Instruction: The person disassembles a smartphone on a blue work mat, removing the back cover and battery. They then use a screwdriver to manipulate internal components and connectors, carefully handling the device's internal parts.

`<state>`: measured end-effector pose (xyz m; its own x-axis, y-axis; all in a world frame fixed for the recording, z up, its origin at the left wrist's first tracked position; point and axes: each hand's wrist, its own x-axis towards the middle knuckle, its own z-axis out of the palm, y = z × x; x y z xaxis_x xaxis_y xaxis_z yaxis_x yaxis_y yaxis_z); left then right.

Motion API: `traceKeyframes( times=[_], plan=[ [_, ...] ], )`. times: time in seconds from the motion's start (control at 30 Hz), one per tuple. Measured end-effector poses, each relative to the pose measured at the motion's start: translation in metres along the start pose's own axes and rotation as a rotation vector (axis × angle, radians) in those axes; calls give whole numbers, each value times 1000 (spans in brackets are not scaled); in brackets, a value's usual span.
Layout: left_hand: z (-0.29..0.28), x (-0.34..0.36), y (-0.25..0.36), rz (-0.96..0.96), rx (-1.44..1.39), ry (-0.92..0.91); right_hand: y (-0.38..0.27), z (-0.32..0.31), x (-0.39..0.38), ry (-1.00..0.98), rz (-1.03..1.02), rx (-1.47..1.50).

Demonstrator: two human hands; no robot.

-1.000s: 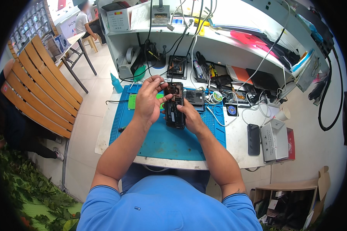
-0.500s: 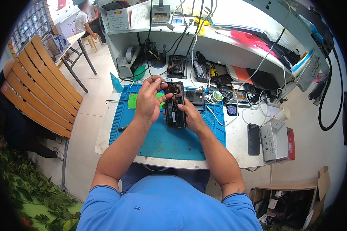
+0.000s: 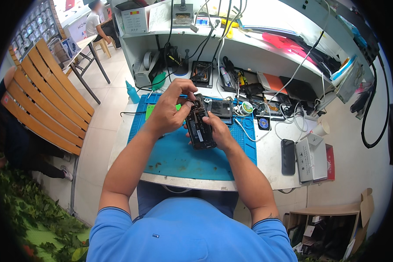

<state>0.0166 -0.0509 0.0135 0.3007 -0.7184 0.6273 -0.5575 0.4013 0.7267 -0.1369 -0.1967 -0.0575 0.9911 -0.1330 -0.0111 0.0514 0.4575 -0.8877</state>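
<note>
An opened smartphone (image 3: 200,129) with its inner parts bare is held tilted over the blue work mat (image 3: 185,163). My right hand (image 3: 219,132) is closed around its right side and lower part, thumb on the edge and fingertips showing at the left. At the phone's upper left corner, my left hand (image 3: 169,111) is closed in a pinch, its fingertips touching or close to the inner parts. Anything between them is too small to make out. A bright green piece (image 3: 151,110) lies on the mat behind my left hand. Beyond the phone rests a dark phone part (image 3: 221,108).
A solder spool (image 3: 246,108), cables and tools crowd the mat's right and back. At right are a dark phone (image 3: 287,157) and a white box (image 3: 308,159). A blue bottle (image 3: 132,93) stands at back left. A wooden chair (image 3: 48,96) and another person (image 3: 94,25) are farther left.
The phone has tilted, its lower end swinging slightly right. My left fingers, raised and apart before, have come together at the phone's upper corner. My left forearm now covers a small green-and-black tool.
</note>
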Motion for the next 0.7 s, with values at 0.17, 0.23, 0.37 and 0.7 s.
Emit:
traceKeyframes(
  times=[0.17, 0.23, 0.37, 0.7],
  plan=[
    [2, -7, -5, -180, -138, 106, -1, 7, 0, 2, 12, 20],
    [9, -13, -11, -367, -452, 280, 2, 8, 2, 8, -15, 23],
    [22, -20, -8, -532, -863, 489, 8, 6, 4, 21, -100, 10],
    [31, -18, 6, -467, -854, 542, 10, 4, 5, 48, -134, 17]
  ],
)
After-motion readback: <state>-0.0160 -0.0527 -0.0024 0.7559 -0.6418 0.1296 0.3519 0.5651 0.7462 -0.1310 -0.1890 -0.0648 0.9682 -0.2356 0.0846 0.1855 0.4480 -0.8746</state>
